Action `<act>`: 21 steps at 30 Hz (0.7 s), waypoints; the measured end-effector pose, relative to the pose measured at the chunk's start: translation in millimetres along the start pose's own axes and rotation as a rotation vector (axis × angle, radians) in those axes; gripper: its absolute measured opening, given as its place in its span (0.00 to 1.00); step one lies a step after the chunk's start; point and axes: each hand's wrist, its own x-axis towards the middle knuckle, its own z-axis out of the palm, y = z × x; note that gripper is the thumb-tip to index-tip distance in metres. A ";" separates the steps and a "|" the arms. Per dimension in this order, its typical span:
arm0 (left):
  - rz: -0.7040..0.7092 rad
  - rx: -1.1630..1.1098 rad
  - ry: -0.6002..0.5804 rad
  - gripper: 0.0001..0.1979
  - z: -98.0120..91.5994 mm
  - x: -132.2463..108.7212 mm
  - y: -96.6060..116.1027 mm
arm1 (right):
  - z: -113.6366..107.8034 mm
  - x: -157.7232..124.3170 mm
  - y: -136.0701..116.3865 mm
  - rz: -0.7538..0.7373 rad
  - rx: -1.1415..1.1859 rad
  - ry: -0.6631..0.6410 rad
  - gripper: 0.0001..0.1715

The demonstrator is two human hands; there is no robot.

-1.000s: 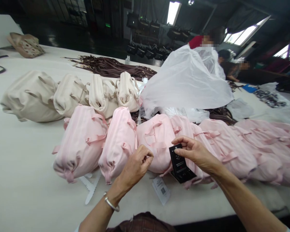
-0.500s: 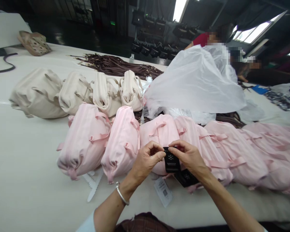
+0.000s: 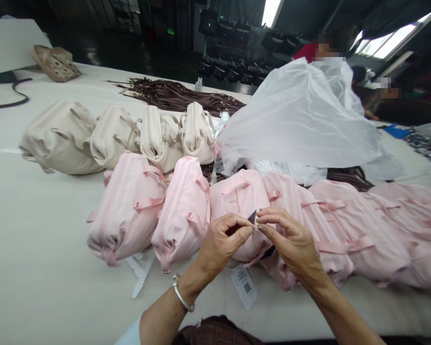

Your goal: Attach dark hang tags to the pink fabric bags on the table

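Head view, left hand: the left hand [image 3: 224, 242], with a silver metal bangle [image 3: 182, 294] at its wrist, pinches a small, dark, flat piece with a pointed corner [image 3: 252, 217] between thumb and forefinger.
Right hand: the right hand [image 3: 292, 239] has its fingertips and thumb drawn close beside the left fingertips, fingers slightly spread; whether they grip anything thin cannot be told.
Dark piece: its corner juts up between the two hands, in front of a plump, pale pink fabric bag with short strap handles [image 3: 237, 196]; the rest is hidden by the fingers.
Pink row: more pale pink fabric bags [image 3: 129, 206] stand to both sides, packed tightly on the right.
Tabletop: on the off-white table [image 3: 50, 215], a white printed paper tag with a square code [image 3: 244, 287] lies just below the left hand.
Behind: four cream fabric bags [image 3: 62, 139], a large translucent white plastic bag [image 3: 294, 120] and a heap of dark brown straps [image 3: 179, 98].
Far side: a person in red [image 3: 303, 51], partly hidden.
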 end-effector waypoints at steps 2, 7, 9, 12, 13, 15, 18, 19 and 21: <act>0.044 0.049 0.016 0.07 1.1 1.5 -1.6 | -0.2 -0.4 -2.5 0.012 0.005 -0.009 0.03; 0.041 0.123 0.022 0.07 4.2 2.0 -5.3 | -0.3 -3.9 -2.3 0.014 0.026 -0.018 0.02; 0.064 0.182 0.032 0.06 5.4 2.0 -4.8 | 0.0 -4.9 -2.6 -0.007 0.029 -0.021 0.01; 0.096 0.232 0.038 0.07 6.3 2.0 -3.7 | 0.4 -4.9 -4.5 -0.034 0.025 -0.029 0.02; 0.101 0.237 0.036 0.07 6.4 1.9 -3.7 | 0.5 -4.7 -5.1 -0.041 0.021 -0.032 0.03; 0.105 0.241 0.029 0.07 6.5 1.3 -4.3 | 0.4 -4.1 -6.0 -0.066 0.006 -0.036 0.03; 0.110 0.242 0.034 0.07 7.1 0.1 -5.6 | -0.4 -2.9 -7.1 -0.131 -0.040 -0.040 0.04; 0.111 0.240 0.039 0.07 7.7 -0.2 -6.1 | -0.6 -2.3 -7.5 -0.155 -0.068 -0.039 0.04; 0.111 0.235 0.051 0.07 9.3 -0.7 -7.4 | -0.5 -1.3 -8.7 -0.199 -0.133 -0.037 0.04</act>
